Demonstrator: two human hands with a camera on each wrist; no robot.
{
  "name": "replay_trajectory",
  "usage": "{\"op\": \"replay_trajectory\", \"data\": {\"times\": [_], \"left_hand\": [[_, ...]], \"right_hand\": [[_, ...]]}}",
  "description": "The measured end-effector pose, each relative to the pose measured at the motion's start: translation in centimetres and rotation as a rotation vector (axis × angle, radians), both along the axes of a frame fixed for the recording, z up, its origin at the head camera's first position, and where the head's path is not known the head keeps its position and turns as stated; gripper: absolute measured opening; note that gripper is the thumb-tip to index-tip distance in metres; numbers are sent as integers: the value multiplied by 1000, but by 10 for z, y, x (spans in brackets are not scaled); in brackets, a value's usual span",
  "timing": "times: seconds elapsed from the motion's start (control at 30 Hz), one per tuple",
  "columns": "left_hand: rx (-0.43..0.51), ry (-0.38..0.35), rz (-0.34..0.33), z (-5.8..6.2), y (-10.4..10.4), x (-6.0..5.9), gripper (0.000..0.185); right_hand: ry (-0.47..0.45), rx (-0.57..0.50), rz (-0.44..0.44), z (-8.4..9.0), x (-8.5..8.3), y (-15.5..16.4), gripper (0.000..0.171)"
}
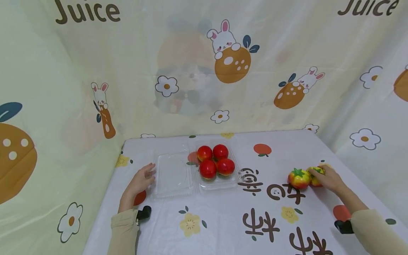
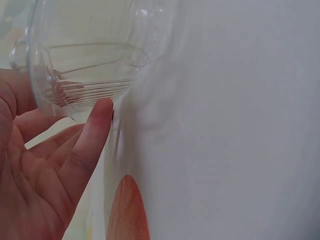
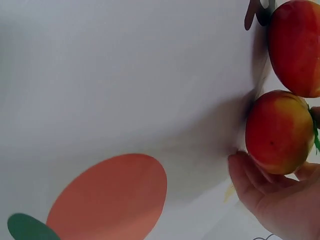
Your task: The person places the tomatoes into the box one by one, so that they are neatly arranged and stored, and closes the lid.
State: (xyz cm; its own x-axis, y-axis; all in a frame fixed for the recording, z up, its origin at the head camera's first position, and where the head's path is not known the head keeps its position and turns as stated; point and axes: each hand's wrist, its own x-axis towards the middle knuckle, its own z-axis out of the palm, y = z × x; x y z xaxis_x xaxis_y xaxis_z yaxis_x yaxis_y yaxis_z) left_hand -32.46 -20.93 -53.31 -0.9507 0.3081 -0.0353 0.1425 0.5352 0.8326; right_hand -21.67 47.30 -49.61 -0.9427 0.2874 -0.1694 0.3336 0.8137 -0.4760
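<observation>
Head view: the left hand (image 1: 140, 180) rests relaxed, fingertips at the open lid of the clear clamshell box (image 1: 194, 173); 4 red tomatoes (image 1: 216, 161) sit just beyond it.

Left wrist view: fingers (image 2: 92, 135) straight, grasping nothing.

Right wrist view: the right hand (image 3: 272, 200) cups a yellow-red tomato (image 3: 279, 131); the loose grasp could let it roll across the tabletop (image 3: 125, 75).

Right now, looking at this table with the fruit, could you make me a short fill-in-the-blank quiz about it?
1. The clear plastic box holds ____ red tomatoes.
2. The right hand touches a yellow-red tomato, the second of ____ lying outside the box.
3. The left hand rests beside the box's open ____.
4. The big word printed on the backdrop reads ____.

Missing words: four; two; lid; Juice
</observation>
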Motion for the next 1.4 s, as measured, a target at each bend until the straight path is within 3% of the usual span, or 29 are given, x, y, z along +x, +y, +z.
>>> {"op": "replay_trajectory", "data": {"times": [0.33, 0.63, 1.03, 1.23, 1.4], "left_hand": [[-14, 16, -4, 2, 0, 1, 56], [-18, 13, 0, 1, 0, 1, 55], [-3, -10, 14, 3, 0, 1, 56], [-1, -24, 27, 3, 0, 0, 56], [12, -12, 17, 1, 0, 1, 56]], "right_hand": [[86, 51, -20, 3, -3, -1, 80], [245, 28, -48, 26, -15, -25, 77], [397, -37, 224, 59, -51, -120, 67], [496, -84, 378, 58, -65, -184, 58], [493, -150, 451, 51, -67, -235, 53]]}}
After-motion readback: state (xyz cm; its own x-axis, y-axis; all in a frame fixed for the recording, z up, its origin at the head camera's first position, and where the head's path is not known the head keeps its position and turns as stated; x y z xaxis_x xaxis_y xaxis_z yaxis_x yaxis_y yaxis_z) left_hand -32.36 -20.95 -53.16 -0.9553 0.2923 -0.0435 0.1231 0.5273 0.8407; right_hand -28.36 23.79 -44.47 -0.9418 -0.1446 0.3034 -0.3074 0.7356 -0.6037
